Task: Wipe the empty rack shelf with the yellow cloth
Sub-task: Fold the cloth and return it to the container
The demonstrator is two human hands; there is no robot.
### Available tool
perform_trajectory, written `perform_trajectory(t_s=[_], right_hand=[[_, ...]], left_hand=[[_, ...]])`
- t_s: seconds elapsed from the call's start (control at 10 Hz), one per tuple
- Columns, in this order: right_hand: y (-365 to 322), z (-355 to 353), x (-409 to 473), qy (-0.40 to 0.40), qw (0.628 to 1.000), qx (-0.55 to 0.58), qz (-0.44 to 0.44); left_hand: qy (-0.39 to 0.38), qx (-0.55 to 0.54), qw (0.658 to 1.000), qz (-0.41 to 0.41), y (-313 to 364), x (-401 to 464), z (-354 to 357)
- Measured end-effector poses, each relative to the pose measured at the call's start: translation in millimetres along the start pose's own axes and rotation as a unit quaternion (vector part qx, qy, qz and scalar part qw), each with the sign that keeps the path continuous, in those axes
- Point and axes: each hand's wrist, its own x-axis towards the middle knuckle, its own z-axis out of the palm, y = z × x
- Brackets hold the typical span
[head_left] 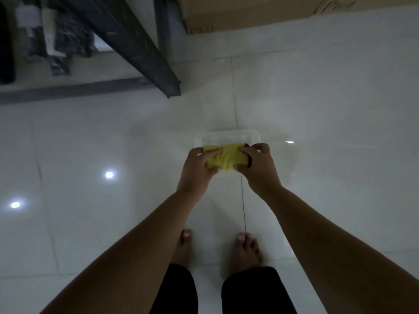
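The yellow cloth (224,157) is bunched up and held between both hands over a clear plastic tub (226,137) on the floor. My left hand (199,169) grips its left end, and my right hand (258,168) grips its right end. A dark edge shows on the cloth near the right fingers. The dark metal rack (140,51) stands at the upper left, its beam running diagonally; its lower shelf (74,71) holds dark wrapped items.
A cardboard box (247,12) sits on the floor at the top right. Glossy white floor tiles (328,105) fill the view, with light reflections at the left. My bare feet (247,252) stand just behind the tub.
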Motion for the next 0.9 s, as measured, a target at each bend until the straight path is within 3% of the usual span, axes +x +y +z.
perform_trajectory(t_s=[0.2, 0.3, 0.4, 0.5, 0.7, 0.9], right_hand=[[17, 23, 29, 0.025, 0.997, -0.069, -0.032], [19, 27, 35, 0.041, 0.994, -0.098, -0.032], [21, 32, 36, 0.042, 0.988, -0.142, -0.045], [18, 30, 36, 0.028, 0.984, -0.171, -0.046], [-9, 4, 8, 0.028, 0.983, -0.180, 0.007], [-72, -55, -53, -0.039, 0.983, -0.177, -0.040]], left_hand=[[0.015, 0.070, 0.997, 0.023, -19, 29, 27], [0.053, 0.192, 0.977, 0.078, -19, 33, 33], [0.125, 0.329, 0.928, 0.123, -25, 40, 36], [0.088, 0.358, 0.923, 0.108, -21, 45, 28], [0.034, 0.338, 0.938, 0.068, 4, 23, 2], [-0.006, 0.189, 0.980, 0.058, 57, -51, -52]])
